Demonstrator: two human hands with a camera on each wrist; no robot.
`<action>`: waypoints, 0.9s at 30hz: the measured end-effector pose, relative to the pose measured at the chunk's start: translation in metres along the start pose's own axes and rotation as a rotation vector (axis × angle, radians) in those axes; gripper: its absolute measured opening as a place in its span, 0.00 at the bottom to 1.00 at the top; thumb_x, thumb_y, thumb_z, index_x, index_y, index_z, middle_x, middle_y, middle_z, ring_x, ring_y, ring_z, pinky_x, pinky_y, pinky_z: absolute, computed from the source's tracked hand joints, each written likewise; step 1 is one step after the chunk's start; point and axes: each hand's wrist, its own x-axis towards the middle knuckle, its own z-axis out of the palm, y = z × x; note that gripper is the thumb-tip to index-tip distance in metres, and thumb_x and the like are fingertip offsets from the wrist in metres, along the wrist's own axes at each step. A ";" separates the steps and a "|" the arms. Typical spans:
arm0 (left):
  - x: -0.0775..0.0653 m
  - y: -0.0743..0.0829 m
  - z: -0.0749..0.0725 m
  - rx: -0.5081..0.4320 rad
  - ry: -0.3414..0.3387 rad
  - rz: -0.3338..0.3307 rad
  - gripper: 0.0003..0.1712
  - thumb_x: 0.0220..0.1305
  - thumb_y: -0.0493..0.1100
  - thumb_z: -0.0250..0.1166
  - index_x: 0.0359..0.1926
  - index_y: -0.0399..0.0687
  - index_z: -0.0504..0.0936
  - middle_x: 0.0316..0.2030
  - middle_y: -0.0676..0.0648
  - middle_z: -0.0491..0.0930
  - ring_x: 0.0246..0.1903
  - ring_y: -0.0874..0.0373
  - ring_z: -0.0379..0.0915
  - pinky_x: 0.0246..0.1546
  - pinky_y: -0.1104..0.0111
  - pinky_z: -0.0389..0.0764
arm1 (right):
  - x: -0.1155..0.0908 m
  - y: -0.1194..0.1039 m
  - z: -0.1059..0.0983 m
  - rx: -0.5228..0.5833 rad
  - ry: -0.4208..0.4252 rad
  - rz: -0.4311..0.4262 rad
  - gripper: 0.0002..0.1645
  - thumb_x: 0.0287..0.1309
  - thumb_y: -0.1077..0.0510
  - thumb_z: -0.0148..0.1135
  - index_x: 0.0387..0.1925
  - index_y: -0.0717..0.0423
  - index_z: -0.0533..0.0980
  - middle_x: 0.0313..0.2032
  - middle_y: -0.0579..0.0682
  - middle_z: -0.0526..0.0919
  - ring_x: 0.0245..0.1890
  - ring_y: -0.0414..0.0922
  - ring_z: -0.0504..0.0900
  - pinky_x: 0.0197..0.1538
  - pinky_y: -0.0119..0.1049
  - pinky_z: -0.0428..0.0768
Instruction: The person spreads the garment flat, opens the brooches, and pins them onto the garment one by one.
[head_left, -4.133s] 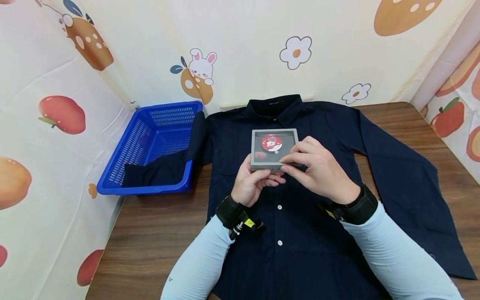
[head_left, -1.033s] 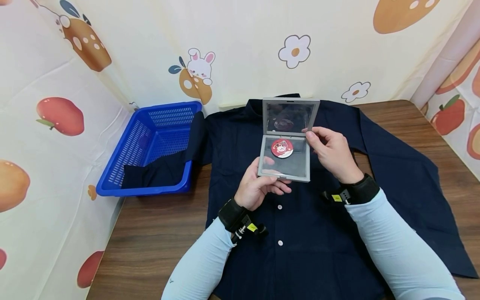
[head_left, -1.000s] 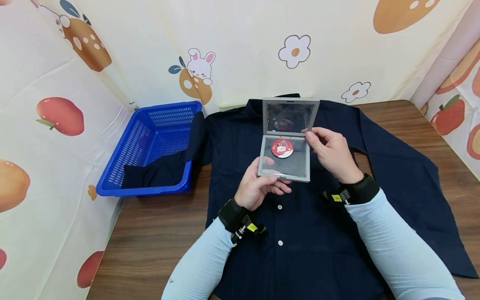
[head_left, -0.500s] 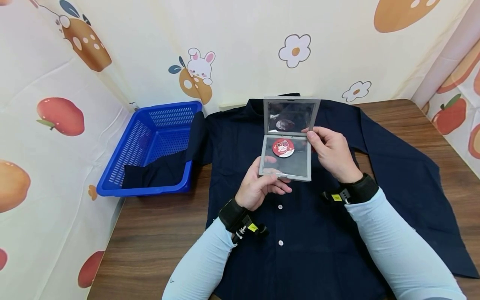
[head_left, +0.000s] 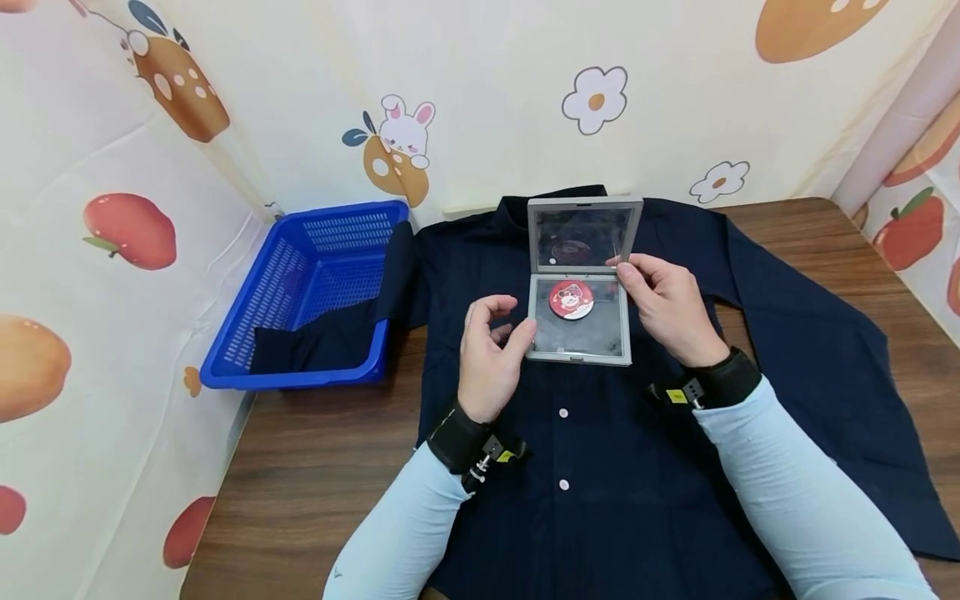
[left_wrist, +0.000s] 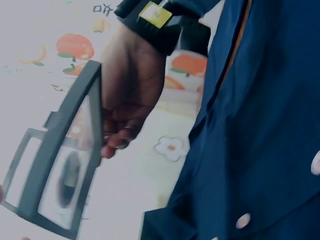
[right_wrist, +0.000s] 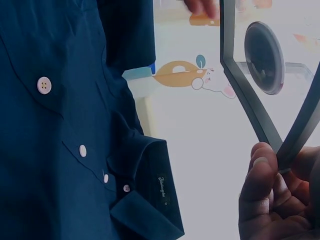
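Note:
A grey-framed clear display case (head_left: 581,337) is held up above the dark navy shirt (head_left: 562,450), its two panels unfolded at the hinge. On the lower panel's film sits a red round badge (head_left: 572,300). My right hand (head_left: 667,308) pinches the case's right side by the hinge; in the right wrist view the thumb and fingers (right_wrist: 262,175) grip that corner of the frame (right_wrist: 250,102). Beside the case's left edge is my left hand (head_left: 487,358), thumb and fingers apart and holding nothing. The left wrist view shows the badge (left_wrist: 69,180) edge-on, blurred.
The shirt lies spread on a wooden table (head_left: 315,467), collar at the back. One shirt sleeve hangs into a blue plastic basket (head_left: 292,381) at the left; the other sleeve (head_left: 832,358) spreads right. A printed curtain (head_left: 487,75) stands behind the table.
The case was folded together at first, then was unfolded. Since half a second ago, my left hand has let go of its lower left corner and drawn left; my right hand keeps its grip.

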 end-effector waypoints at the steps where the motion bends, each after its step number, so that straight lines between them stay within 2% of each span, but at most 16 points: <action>1: 0.000 0.002 -0.002 0.036 0.006 0.044 0.18 0.63 0.39 0.63 0.52 0.38 0.72 0.53 0.43 0.69 0.52 0.51 0.67 0.52 0.54 0.72 | 0.000 0.000 0.000 0.001 -0.001 -0.006 0.18 0.71 0.51 0.50 0.51 0.55 0.79 0.27 0.53 0.78 0.27 0.44 0.72 0.25 0.30 0.66; 4: -0.001 0.009 -0.006 0.131 0.024 0.152 0.16 0.61 0.40 0.64 0.49 0.38 0.75 0.51 0.44 0.71 0.52 0.54 0.67 0.53 0.52 0.71 | 0.001 -0.001 0.001 -0.004 -0.005 -0.021 0.17 0.71 0.52 0.50 0.51 0.56 0.80 0.24 0.54 0.75 0.25 0.43 0.70 0.24 0.30 0.64; 8: 0.000 0.015 -0.012 0.307 -0.004 0.234 0.15 0.59 0.42 0.66 0.46 0.40 0.79 0.49 0.46 0.75 0.51 0.55 0.67 0.52 0.57 0.69 | 0.000 0.001 0.004 -0.012 -0.013 -0.031 0.17 0.71 0.51 0.51 0.50 0.56 0.80 0.22 0.53 0.71 0.23 0.44 0.67 0.24 0.32 0.62; 11: 0.004 0.020 -0.014 0.492 -0.077 0.294 0.16 0.59 0.44 0.67 0.45 0.41 0.82 0.48 0.47 0.75 0.51 0.55 0.66 0.51 0.62 0.69 | -0.001 0.003 0.006 -0.016 -0.019 -0.038 0.18 0.71 0.50 0.50 0.49 0.55 0.80 0.21 0.52 0.69 0.22 0.44 0.66 0.24 0.32 0.63; 17: 0.015 0.027 -0.010 0.812 -0.282 0.427 0.21 0.58 0.50 0.68 0.49 0.44 0.82 0.50 0.47 0.77 0.53 0.54 0.67 0.55 0.65 0.69 | -0.002 0.005 0.008 -0.019 -0.026 -0.052 0.19 0.71 0.50 0.50 0.48 0.56 0.80 0.21 0.51 0.70 0.20 0.44 0.65 0.23 0.34 0.61; 22: 0.022 0.030 -0.003 0.952 -0.389 0.440 0.25 0.59 0.53 0.67 0.55 0.47 0.79 0.54 0.46 0.76 0.55 0.53 0.67 0.59 0.63 0.66 | -0.003 0.004 0.009 -0.036 -0.040 -0.062 0.19 0.71 0.48 0.50 0.48 0.55 0.80 0.20 0.50 0.69 0.18 0.44 0.64 0.20 0.35 0.60; 27: 0.026 0.033 0.001 0.994 -0.413 0.430 0.27 0.58 0.53 0.68 0.56 0.47 0.78 0.55 0.46 0.78 0.54 0.52 0.69 0.60 0.63 0.65 | -0.002 0.004 0.010 -0.051 -0.045 -0.098 0.19 0.71 0.49 0.50 0.48 0.56 0.80 0.20 0.48 0.69 0.17 0.43 0.64 0.20 0.35 0.60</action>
